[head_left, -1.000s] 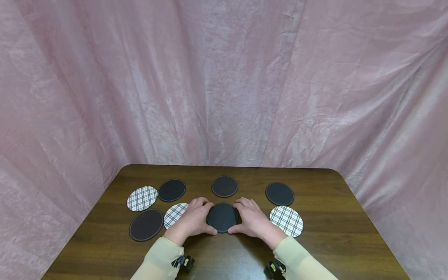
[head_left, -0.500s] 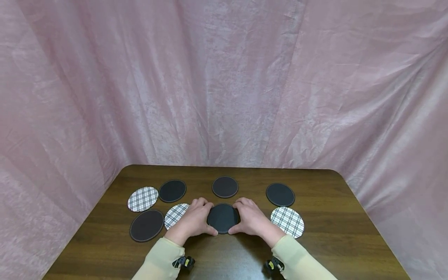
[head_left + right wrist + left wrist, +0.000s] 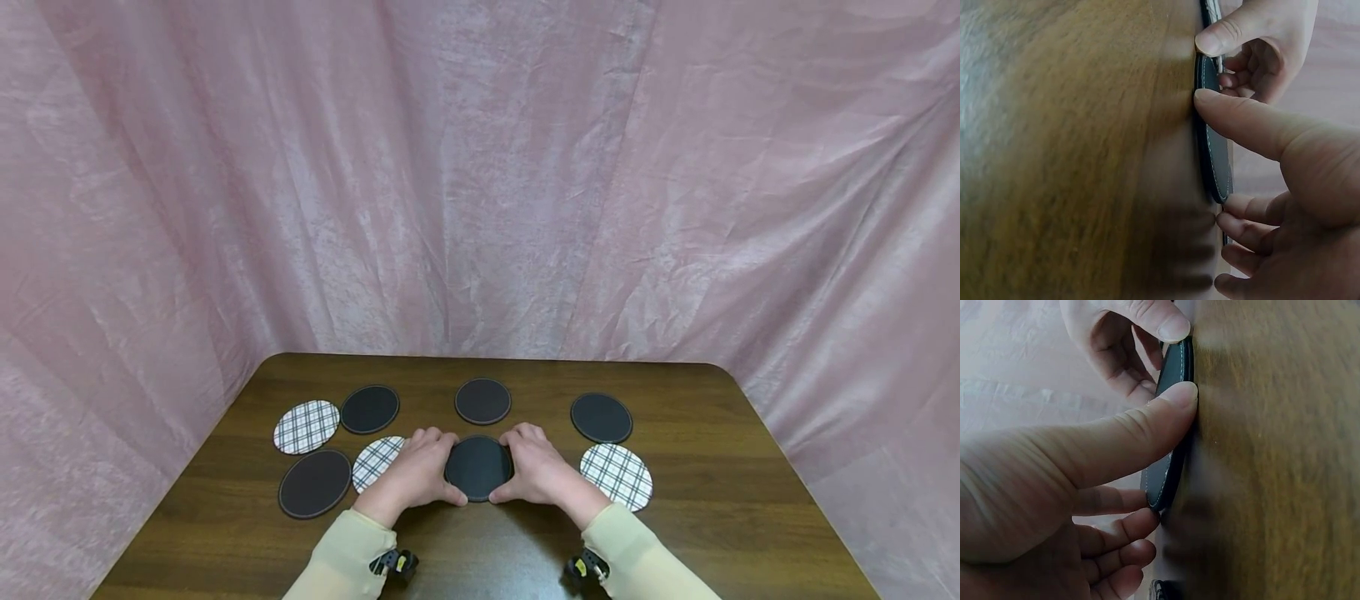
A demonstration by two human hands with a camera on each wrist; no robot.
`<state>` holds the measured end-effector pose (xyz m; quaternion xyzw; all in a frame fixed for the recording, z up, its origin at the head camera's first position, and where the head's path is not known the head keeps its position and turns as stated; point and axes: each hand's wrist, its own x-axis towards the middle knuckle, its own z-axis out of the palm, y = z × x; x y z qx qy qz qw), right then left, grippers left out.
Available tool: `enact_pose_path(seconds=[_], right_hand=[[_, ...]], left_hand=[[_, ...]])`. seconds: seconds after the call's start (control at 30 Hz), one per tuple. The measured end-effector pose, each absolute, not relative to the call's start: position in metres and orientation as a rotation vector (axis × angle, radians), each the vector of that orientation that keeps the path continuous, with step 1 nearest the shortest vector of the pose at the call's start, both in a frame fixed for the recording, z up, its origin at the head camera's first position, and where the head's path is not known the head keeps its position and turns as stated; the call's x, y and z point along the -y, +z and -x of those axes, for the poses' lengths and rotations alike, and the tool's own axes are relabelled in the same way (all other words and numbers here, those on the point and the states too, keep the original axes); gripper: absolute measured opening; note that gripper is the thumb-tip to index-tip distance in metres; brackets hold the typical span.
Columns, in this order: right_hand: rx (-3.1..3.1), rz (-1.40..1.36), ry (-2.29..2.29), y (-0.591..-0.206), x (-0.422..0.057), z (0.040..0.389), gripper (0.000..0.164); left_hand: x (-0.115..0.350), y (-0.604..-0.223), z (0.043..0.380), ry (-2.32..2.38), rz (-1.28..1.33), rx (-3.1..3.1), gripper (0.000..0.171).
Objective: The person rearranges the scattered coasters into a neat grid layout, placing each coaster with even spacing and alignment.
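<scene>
A round black coaster (image 3: 477, 469) with pale edge stitching lies at the middle of the wooden table, between both hands. My left hand (image 3: 420, 471) grips its left side, thumb at the near edge and fingers round the far side. From the right, my right hand (image 3: 536, 468) holds it the same way. In the left wrist view the coaster (image 3: 1172, 372) shows edge-on, with both thumbs on its near rim. The right wrist view shows the coaster's stitched rim (image 3: 1211, 156) close over the wood. A plaid coaster (image 3: 372, 461) is partly hidden behind my left hand.
Dark coasters (image 3: 315, 484), (image 3: 370, 409) and a plaid coaster (image 3: 307, 427) lie at the left. Another dark coaster (image 3: 483, 401) is behind the middle one. At the right, a dark coaster (image 3: 602, 417) sits behind a plaid coaster (image 3: 617, 477). Pink curtain (image 3: 480, 183) hangs beyond the table.
</scene>
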<state>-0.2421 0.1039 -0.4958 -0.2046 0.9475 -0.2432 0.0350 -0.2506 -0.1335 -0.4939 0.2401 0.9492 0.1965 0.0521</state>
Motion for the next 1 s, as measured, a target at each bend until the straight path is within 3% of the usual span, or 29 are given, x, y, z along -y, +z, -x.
enact_pose_path(seconds=[1.0], right_hand=[[-2.932, 0.551, -0.809, -0.494, -0.106, 0.23, 0.084]], left_hand=[[0.13, -0.491, 0.249, 0.669, -0.681, -2.86, 0.094]])
